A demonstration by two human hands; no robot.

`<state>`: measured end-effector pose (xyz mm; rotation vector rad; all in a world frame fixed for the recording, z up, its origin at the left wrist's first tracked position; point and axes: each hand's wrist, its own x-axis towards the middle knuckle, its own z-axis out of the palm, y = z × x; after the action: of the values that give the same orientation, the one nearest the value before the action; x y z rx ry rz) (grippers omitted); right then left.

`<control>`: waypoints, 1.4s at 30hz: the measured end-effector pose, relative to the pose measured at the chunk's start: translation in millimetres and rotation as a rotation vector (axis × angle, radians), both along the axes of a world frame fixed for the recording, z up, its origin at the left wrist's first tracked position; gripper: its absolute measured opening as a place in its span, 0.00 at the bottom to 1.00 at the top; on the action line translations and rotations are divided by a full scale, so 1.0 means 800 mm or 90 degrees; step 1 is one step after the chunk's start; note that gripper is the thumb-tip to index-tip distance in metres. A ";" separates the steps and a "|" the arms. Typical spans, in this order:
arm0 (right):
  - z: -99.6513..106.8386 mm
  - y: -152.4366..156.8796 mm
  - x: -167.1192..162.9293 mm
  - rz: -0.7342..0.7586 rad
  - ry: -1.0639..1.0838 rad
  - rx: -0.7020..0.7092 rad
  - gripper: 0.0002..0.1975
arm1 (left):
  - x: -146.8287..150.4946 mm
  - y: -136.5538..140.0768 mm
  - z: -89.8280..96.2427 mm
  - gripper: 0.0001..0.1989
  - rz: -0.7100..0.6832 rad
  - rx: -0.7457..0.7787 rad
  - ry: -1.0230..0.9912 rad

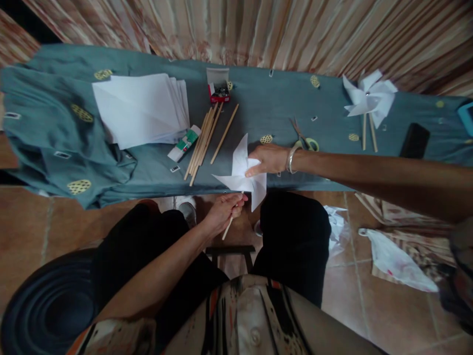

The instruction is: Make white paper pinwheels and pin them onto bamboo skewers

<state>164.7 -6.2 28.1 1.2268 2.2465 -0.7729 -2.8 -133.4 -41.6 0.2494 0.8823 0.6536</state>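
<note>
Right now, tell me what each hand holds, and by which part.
The right hand holds a white paper pinwheel near its centre; the left hand holds a wooden stick toward the end nearest the pinwheel.

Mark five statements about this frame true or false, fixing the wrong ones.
1. The right hand holds a white paper pinwheel. True.
2. The left hand is empty. False: it grips a wooden stick.
3. The red box is shut. False: its lid is up.
4. The paper stack lies left of the scissors. True.
5. A bundle of sticks lies between them. True.
</note>
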 end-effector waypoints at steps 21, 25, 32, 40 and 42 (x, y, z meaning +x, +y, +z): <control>0.007 0.008 0.012 -0.043 0.082 -0.036 0.24 | 0.009 0.004 0.015 0.11 0.042 0.054 0.023; 0.017 0.016 0.015 -0.079 0.075 -0.030 0.28 | 0.008 0.010 0.018 0.11 0.048 0.080 0.016; 0.029 0.035 0.039 -0.283 0.249 0.008 0.32 | 0.010 0.033 0.033 0.12 0.073 0.111 0.014; -0.010 -0.015 0.053 -0.652 0.724 0.469 0.24 | 0.011 0.086 0.062 0.12 0.141 0.208 -0.003; -0.025 -0.045 0.034 -0.676 0.765 0.415 0.21 | 0.013 0.098 0.068 0.11 0.167 0.216 -0.009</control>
<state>192.3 -42.6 8.1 2.9992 2.6733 -1.4896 7.9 -54.7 12.9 0.4364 0.7934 1.0499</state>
